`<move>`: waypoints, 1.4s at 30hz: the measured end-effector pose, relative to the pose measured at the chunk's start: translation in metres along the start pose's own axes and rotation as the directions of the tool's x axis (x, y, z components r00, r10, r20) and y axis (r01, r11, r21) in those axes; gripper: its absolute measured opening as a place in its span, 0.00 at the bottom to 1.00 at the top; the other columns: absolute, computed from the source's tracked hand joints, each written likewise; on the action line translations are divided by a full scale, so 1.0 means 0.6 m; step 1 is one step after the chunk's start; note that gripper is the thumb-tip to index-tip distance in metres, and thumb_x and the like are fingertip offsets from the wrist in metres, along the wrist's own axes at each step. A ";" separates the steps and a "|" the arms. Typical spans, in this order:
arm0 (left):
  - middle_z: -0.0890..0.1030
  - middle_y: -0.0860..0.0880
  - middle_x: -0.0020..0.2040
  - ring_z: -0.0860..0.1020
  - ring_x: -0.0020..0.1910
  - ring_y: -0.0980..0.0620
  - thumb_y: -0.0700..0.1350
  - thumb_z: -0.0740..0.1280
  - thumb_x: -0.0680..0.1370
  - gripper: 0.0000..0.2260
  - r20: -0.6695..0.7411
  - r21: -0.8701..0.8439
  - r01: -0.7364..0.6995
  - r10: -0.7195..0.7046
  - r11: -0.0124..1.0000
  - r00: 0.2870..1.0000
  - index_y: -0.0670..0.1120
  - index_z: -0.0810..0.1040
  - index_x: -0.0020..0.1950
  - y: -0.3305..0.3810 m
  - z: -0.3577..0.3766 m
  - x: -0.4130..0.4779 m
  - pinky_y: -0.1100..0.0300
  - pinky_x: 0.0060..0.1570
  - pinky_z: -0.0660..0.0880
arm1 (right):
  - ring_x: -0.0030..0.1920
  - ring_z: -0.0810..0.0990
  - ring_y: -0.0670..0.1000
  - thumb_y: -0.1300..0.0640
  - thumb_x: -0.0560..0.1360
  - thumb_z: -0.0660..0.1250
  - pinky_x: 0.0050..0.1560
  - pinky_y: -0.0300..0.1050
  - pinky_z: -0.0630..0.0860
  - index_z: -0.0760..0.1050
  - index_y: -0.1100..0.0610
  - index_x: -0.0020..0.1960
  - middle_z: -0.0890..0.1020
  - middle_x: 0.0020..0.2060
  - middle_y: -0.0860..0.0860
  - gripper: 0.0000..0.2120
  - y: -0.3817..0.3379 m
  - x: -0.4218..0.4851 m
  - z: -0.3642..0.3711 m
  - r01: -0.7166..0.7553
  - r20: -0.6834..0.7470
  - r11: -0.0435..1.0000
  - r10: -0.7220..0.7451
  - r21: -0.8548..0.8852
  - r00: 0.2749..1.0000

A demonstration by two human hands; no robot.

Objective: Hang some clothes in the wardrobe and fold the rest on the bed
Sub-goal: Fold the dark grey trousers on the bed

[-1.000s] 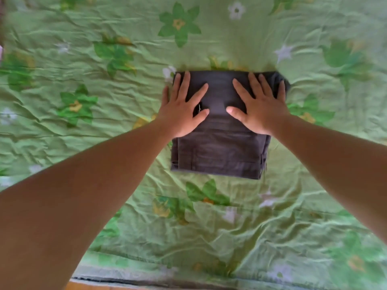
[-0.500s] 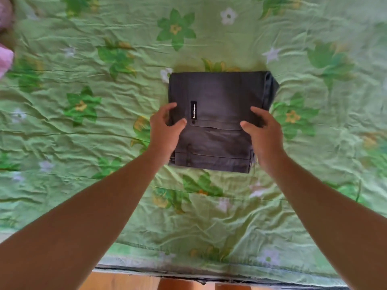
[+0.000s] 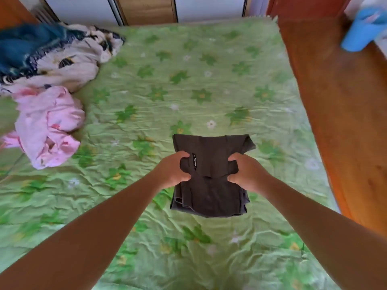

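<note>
A folded dark grey garment (image 3: 211, 195) with a small black label hangs lifted above the green flowered bedspread (image 3: 188, 84), its lower edge drooping. My left hand (image 3: 174, 170) grips its left side, fingers curled into the cloth. On the other side my right hand (image 3: 244, 172) grips it the same way. A crumpled pink garment (image 3: 48, 126) lies at the bed's left edge. Behind it sits a heap of cream patterned cloth (image 3: 69, 59) and a dark blue piece (image 3: 27, 45).
Wardrobe doors (image 3: 146, 9), white and wood, stand past the far end of the bed. A brown wooden floor (image 3: 339, 105) runs along the right side. A blue object (image 3: 364, 30) sits at the upper right, blurred.
My hands went from pressing flat on the folded garment to gripping its sides and lifting it off the bedspread. The view has tilted up, showing the far bed and wardrobe.
</note>
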State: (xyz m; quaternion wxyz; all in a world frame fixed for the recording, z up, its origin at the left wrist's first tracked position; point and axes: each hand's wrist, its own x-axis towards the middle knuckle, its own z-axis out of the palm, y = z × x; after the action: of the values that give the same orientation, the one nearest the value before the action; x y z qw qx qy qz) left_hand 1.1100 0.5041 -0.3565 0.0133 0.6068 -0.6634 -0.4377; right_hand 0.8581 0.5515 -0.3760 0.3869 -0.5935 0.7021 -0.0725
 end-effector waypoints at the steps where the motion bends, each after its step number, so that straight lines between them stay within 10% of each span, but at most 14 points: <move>1: 0.79 0.47 0.54 0.80 0.45 0.49 0.42 0.76 0.71 0.30 0.009 0.036 -0.015 0.015 0.999 1.000 0.51 0.70 0.71 0.033 -0.028 -0.016 0.58 0.40 0.77 | 0.59 0.76 0.57 0.56 0.72 0.74 0.48 0.43 0.67 0.69 0.53 0.71 0.75 0.61 0.55 0.30 -0.020 -0.019 -0.040 -0.001 -0.002 1.000 0.000 -0.015 1.000; 6: 0.75 0.48 0.57 0.78 0.50 0.49 0.46 0.77 0.71 0.30 0.065 0.203 -0.127 0.116 0.971 0.991 0.48 0.70 0.70 0.217 -0.159 -0.103 0.60 0.40 0.72 | 0.42 0.75 0.47 0.58 0.70 0.74 0.31 0.38 0.65 0.72 0.52 0.67 0.72 0.44 0.44 0.26 -0.121 -0.139 -0.244 -0.058 -0.031 0.998 0.058 0.004 0.998; 10: 0.73 0.47 0.59 0.79 0.48 0.50 0.45 0.77 0.73 0.31 0.117 0.243 -0.229 0.206 0.943 0.972 0.47 0.70 0.73 0.351 -0.231 -0.179 0.63 0.32 0.76 | 0.37 0.79 0.52 0.59 0.69 0.76 0.23 0.41 0.73 0.75 0.56 0.64 0.77 0.46 0.53 0.24 -0.179 -0.265 -0.369 -0.150 -0.087 0.988 0.152 0.032 0.984; 13: 0.77 0.48 0.55 0.80 0.46 0.52 0.45 0.77 0.73 0.26 0.183 0.255 -0.323 0.283 0.911 0.942 0.47 0.74 0.69 0.444 -0.270 -0.253 0.62 0.32 0.80 | 0.34 0.77 0.54 0.55 0.64 0.75 0.28 0.46 0.77 0.78 0.64 0.59 0.79 0.45 0.68 0.26 -0.220 -0.383 -0.446 -0.198 -0.169 0.979 0.202 0.043 0.965; 19: 0.81 0.48 0.52 0.83 0.46 0.52 0.47 0.77 0.74 0.16 0.302 0.311 -0.538 0.456 0.783 0.837 0.42 0.81 0.59 0.627 -0.290 -0.433 0.61 0.34 0.81 | 0.53 0.84 0.63 0.53 0.63 0.75 0.51 0.61 0.83 0.80 0.60 0.59 0.82 0.55 0.62 0.26 -0.266 -0.643 -0.562 -0.298 -0.346 0.948 0.317 0.107 0.883; 23: 0.80 0.48 0.44 0.80 0.29 0.59 0.43 0.76 0.75 0.13 0.379 0.295 -0.655 0.544 0.696 0.749 0.42 0.81 0.57 0.737 -0.249 -0.550 0.65 0.27 0.76 | 0.53 0.85 0.61 0.57 0.67 0.73 0.53 0.62 0.82 0.80 0.61 0.58 0.83 0.57 0.62 0.20 -0.260 -0.818 -0.606 -0.371 -0.407 0.911 0.413 0.180 0.815; 31: 0.75 0.50 0.57 0.77 0.55 0.50 0.50 0.78 0.73 0.29 0.482 0.335 -0.805 0.645 0.490 0.593 0.45 0.74 0.71 0.884 -0.123 -0.696 0.61 0.40 0.80 | 0.44 0.79 0.58 0.60 0.72 0.72 0.58 0.59 0.80 0.77 0.64 0.63 0.76 0.64 0.67 0.21 -0.177 -1.074 -0.622 -0.437 -0.497 0.836 0.549 0.333 0.672; 34: 0.76 0.52 0.52 0.78 0.48 0.54 0.48 0.78 0.73 0.30 0.523 0.288 -0.835 0.654 0.468 0.547 0.43 0.72 0.72 0.941 -0.064 -0.731 0.64 0.32 0.79 | 0.58 0.82 0.67 0.60 0.72 0.72 0.57 0.66 0.78 0.77 0.64 0.63 0.76 0.65 0.67 0.20 -0.131 -1.142 -0.629 -0.456 -0.530 0.812 0.584 0.364 0.615; 42: 0.80 0.48 0.46 0.79 0.39 0.54 0.45 0.77 0.74 0.15 0.605 0.268 -0.876 0.637 0.401 0.477 0.46 0.78 0.57 1.086 0.153 -0.785 0.66 0.29 0.77 | 0.56 0.84 0.63 0.61 0.72 0.72 0.56 0.68 0.79 0.78 0.63 0.60 0.79 0.61 0.65 0.17 0.068 -1.281 -0.655 -0.470 -0.524 0.738 0.675 0.484 0.519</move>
State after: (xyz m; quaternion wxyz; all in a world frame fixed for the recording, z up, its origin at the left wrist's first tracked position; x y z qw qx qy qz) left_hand 0.6664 0.8626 0.2174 -0.0970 0.0946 -0.9486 -0.2860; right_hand 0.5761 1.1065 0.2235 0.1886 -0.1955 0.9302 -0.2469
